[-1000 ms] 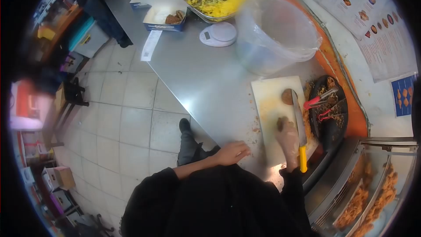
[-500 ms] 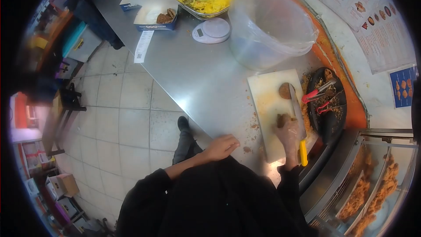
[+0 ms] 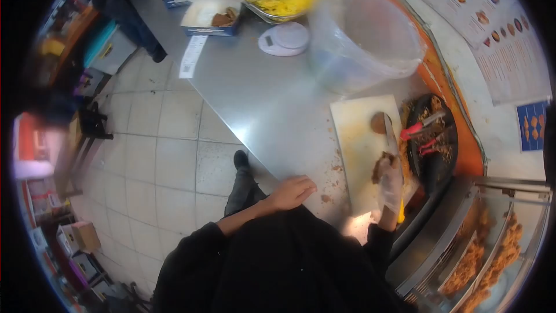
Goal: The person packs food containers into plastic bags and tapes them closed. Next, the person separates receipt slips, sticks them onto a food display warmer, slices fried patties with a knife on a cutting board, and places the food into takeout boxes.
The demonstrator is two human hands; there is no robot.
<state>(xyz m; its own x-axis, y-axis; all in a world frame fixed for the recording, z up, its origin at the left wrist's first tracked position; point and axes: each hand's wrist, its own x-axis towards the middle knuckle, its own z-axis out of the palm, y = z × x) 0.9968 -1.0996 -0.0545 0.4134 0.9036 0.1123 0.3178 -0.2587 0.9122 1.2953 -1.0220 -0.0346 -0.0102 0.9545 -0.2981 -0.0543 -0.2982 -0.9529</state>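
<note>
My right hand (image 3: 390, 182), in a clear plastic glove, is closed on pieces of brown patty (image 3: 381, 167) above the white cutting board (image 3: 362, 139). A knife lies lengthwise on the board, its blade (image 3: 390, 128) partly behind my hand and its yellow handle (image 3: 401, 213) showing below the glove. Near the blade's tip, a round brown patty (image 3: 380, 122) sits on the board. My bare left hand (image 3: 291, 192) rests at the edge of the steel table (image 3: 260, 104) with nothing in it, its fingers lying flat.
A black pan (image 3: 435, 162) with red-handled tongs (image 3: 416, 129) stands right of the board. Beyond are a plastic-lined tub (image 3: 362, 40), kitchen scale (image 3: 281, 40), tray of yellow rice (image 3: 272, 8) and open food box (image 3: 209, 28). A glass cabinet (image 3: 475, 243) holds fried food. Another person's leg (image 3: 130, 23) shows.
My right hand has lifted the patty pieces off the board, turning slightly. My left hand stays at the table edge. The whole view has shifted a little.
</note>
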